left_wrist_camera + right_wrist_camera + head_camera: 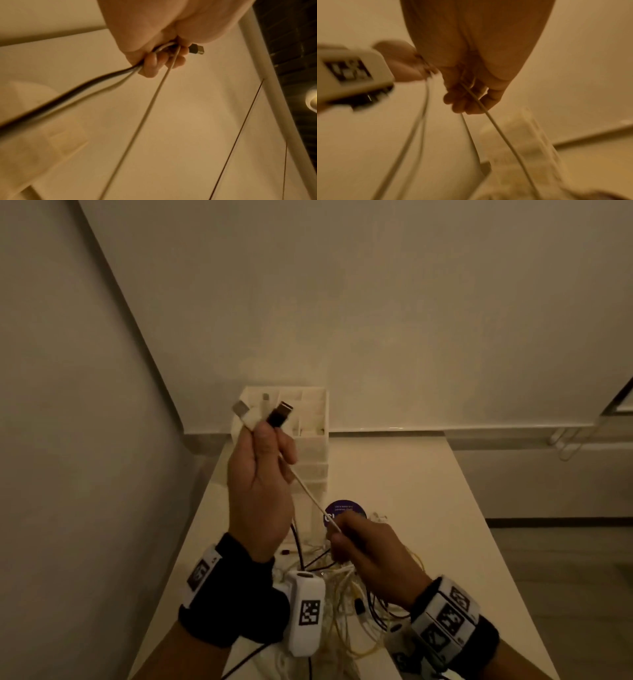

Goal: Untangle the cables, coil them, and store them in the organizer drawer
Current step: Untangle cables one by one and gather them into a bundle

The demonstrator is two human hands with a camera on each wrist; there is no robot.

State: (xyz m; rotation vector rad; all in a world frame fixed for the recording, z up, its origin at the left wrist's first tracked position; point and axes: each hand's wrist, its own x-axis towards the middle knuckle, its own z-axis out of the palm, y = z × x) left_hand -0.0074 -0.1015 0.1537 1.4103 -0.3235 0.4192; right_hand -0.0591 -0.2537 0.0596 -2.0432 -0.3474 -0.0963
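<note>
A: White and black, that is what I make of the plugs. The left hand [262,484] is raised over the table [428,491], fingers curled tight round three cable ends that fan out above its knuckles: a white USB plug [244,413] on the left, a slim white plug [265,402] in the middle, a black plug [279,413] on the right.

B: And the right hand [371,556]?

A: Lower and nearer, to the right of the left one. It pinches a thin white cable [310,491] that runs taut and slanted up to the left hand. The right wrist view shows the same cable [477,102] passing across its curled fingers [458,104].

B: The left wrist view?

A: Blurred, but the fingers [150,66] are wrapped round a black cable [68,93] and pale ones beside it, with the black plug [196,49] poking out past them.

B: The remaining cables?

A: A tangled heap of cables [346,601], yellowish white and black, lies on the near part of the table under both wrists.

B: The organizer?

A: The white organizer [313,440] stands at the far left of the table, just behind the left hand. I cannot tell whether any drawer is open. A round purple disc [346,510] lies to its right, partly behind the right hand.
</note>
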